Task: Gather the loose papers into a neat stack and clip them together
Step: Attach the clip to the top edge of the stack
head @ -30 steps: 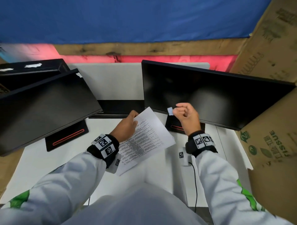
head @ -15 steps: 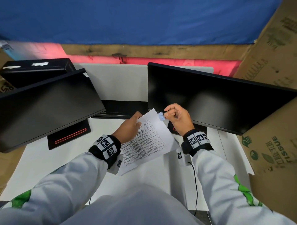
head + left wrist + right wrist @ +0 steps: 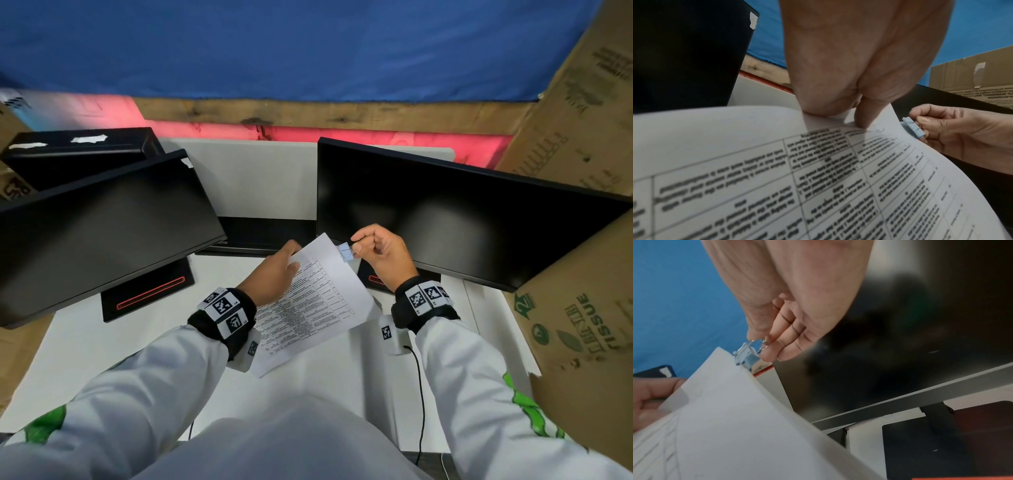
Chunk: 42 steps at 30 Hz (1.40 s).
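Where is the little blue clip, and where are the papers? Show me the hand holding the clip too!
blue clip [image 3: 346, 252], head view, on its blue body.
papers [image 3: 318, 301], head view, on the middle of the printed top sheet.
right hand [image 3: 383, 255], head view, on the back of the hand.

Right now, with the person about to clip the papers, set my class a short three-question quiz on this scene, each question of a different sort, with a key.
1. True or false: the left hand holds the stack of white printed papers lifted off the white table.
2. Multiple choice: the small light-blue binder clip is at the stack's
A. near edge by the left wrist
B. far right edge by the top corner
C. middle of the printed page
3. Fill the gap: the right hand pinches the clip by its wire ____.

Key: 1 true; 2 B; 3 handles.
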Tool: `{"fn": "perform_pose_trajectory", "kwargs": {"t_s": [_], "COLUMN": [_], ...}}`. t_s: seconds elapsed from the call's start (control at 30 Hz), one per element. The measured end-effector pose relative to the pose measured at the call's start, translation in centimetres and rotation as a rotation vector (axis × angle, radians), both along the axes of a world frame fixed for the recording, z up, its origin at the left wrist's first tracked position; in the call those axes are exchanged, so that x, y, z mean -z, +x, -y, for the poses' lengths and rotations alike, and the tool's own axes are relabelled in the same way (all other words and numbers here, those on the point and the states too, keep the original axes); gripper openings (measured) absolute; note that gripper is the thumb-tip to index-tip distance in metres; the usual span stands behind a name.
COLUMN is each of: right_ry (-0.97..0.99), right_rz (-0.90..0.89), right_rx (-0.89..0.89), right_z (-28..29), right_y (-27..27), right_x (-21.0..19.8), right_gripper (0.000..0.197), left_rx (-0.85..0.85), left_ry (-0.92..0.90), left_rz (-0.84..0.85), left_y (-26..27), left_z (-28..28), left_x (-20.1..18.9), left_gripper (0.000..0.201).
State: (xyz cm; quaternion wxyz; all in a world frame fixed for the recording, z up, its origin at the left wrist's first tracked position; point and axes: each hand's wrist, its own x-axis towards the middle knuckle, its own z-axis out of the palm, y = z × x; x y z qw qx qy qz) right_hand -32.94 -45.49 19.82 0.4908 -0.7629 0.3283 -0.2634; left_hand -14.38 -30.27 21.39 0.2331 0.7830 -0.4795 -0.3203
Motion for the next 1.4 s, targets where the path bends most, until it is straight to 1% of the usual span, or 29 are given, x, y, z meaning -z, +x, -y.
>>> {"fn": "perform_pose_trajectory", "kwargs": {"t_s": [0.17,0.3,0.37,0.43,0.47,0.5,0.57,0.6,0.67,0.7,0.73,0.77,0.8,0.83,0.87,0.93,0.97,1.03,1.07,1.1,1.23,1.3,1.33,1.4], "right_ry": [-0.008,0.008,0.066,0.157,0.207,0.243,0.342,0.428,0.562,0.578,0.576,0.578,0.596,0.609,0.595,0.513,0.484,0.436,0.425,0.429,0.458,0.475,0.468,0.449], "right_rz": [-0.047,-0.059,-0.044,-0.034,-0.028,-0.024,0.025,0.084,0.159,0.151,0.133,0.12,0.12,0.122,0.096,-0.049,-0.137,-0.298,-0.367,-0.428,-0.621,-0.65,-0.646,-0.638], "right_rx": [-0.045,-0.069,-0.086,-0.119,-0.136,-0.143,-0.132,-0.117,-0.101,-0.118,-0.126,-0.121,-0.081,-0.033,0.016,0.103,0.125,0.155,0.177,0.201,0.284,0.339,0.365,0.413], "right_z": [-0.4,-0.7,-0.6,-0.5,-0.5,-0.4,-0.3,-0.2,-0.5,-0.9,-1.5,-2.3,-3.0,-3.6,-4.1,-4.9,-5.3,-5.9,-6.2,-6.6,-7.5,-8.4,-8.5,-9.4], "right_y": [0.4,0.5,0.4,-0.1,-0.8,-1.8,-4.4,-5.8,-8.1,-8.7,-8.8,-8.8,-8.6,-8.4,-8.3,-8.8,-9.3,-11.1,-12.0,-13.0,-16.8,-17.9,-18.6,-18.6], "right_x": [0.7,0.5,0.2,-0.1,-0.2,-0.3,0.0,0.4,1.1,1.6,2.3,2.8,3.6,4.5,5.4,7.4,8.4,11.4,12.8,14.2,20.0,21.0,22.2,20.8], "right_gripper": [0.011,0.01,0.02,0.037,0.046,0.05,0.043,0.042,0.054,0.056,0.053,0.047,0.044,0.042,0.041,0.042,0.042,0.041,0.041,0.044,0.053,0.055,0.053,0.047], "left_rx": [0.024,0.018,0.013,-0.001,-0.015,-0.032,-0.064,-0.089,-0.181,-0.246,-0.313,-0.376,-0.433,-0.476,-0.504,-0.531,-0.529,-0.472,-0.436,-0.398,-0.274,-0.236,-0.26,-0.323], "left_ry": [0.005,0.002,-0.014,-0.049,-0.085,-0.132,-0.232,-0.279,-0.372,-0.405,-0.412,-0.394,-0.349,-0.295,-0.239,-0.111,-0.036,0.114,0.184,0.24,0.406,0.426,0.41,0.358], "left_rz": [-0.001,0.002,-0.008,-0.05,-0.089,-0.135,-0.236,-0.314,-0.563,-0.696,-0.793,-0.851,-0.867,-0.867,-0.862,-0.807,-0.76,-0.671,-0.629,-0.592,-0.596,-0.53,-0.501,-0.463], "left_y": [-0.5,-0.5,-0.4,-0.4,-0.4,-0.3,0.1,0.4,1.1,1.2,1.3,1.2,0.8,0.1,-0.8,-2.7,-4.0,-6.8,-8.0,-9.1,-12.9,-14.1,-14.5,-15.0], "left_z": [0.0,0.0,0.0,0.0,0.1,0.1,0.2,0.2,0.3,0.4,0.5,0.8,0.9,0.8,0.6,-0.2,-0.8,-2.2,-2.8,-3.3,-4.8,-5.2,-5.4,-5.5], "left_x": [-0.2,0.0,0.0,-0.4,-0.8,-1.3,-2.5,-3.0,-3.6,-3.6,-3.2,-2.0,-0.7,0.8,2.7,6.7,8.6,11.1,12.3,13.6,16.5,17.8,18.1,19.1], "left_gripper": [0.014,0.014,0.013,0.012,0.012,0.011,0.01,0.01,0.012,0.013,0.013,0.013,0.016,0.022,0.033,0.055,0.056,0.033,0.025,0.025,0.032,0.033,0.031,0.024]}}
